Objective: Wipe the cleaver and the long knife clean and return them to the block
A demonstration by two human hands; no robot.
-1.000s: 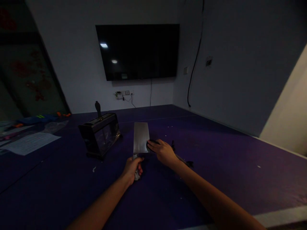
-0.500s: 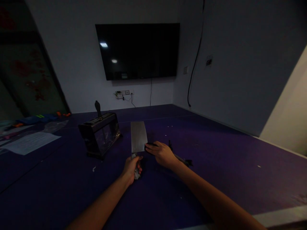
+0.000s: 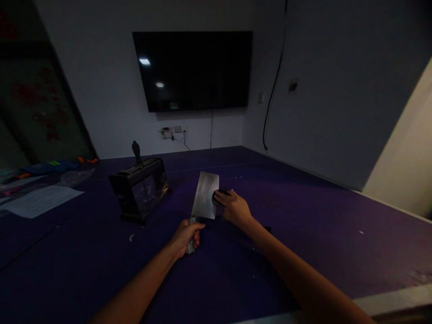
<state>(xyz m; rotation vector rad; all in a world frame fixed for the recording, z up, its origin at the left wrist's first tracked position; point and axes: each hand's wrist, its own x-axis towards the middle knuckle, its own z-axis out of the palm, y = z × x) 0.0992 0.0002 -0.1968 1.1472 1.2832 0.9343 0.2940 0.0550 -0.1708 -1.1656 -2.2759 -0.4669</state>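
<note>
My left hand (image 3: 185, 236) is closed around the pale, patterned handle of a cleaver (image 3: 205, 195). The broad grey blade points away from me and leans a little to the right, held over the purple surface. My right hand (image 3: 238, 209) grips a small black tool (image 3: 219, 198), which sits against the blade's right-hand edge. Fingers and dim light hide most of that tool, so its exact kind does not show. Left of the blade stands a black knife block (image 3: 135, 191) with clear sides, and one dark knife handle (image 3: 136, 150) sticks up from its top.
Papers (image 3: 43, 200) and plastic wrapping lie on the purple surface (image 3: 84, 270) at the left. A dark item (image 3: 267, 228) is mostly hidden behind my right forearm. On the far wall hangs a television (image 3: 199, 72), and a black cable (image 3: 272, 103) dangles near the corner.
The cleaver's blade has tilted to the right from nearly straight. My right hand with the black tool has moved right and slightly up along with the edge.
</note>
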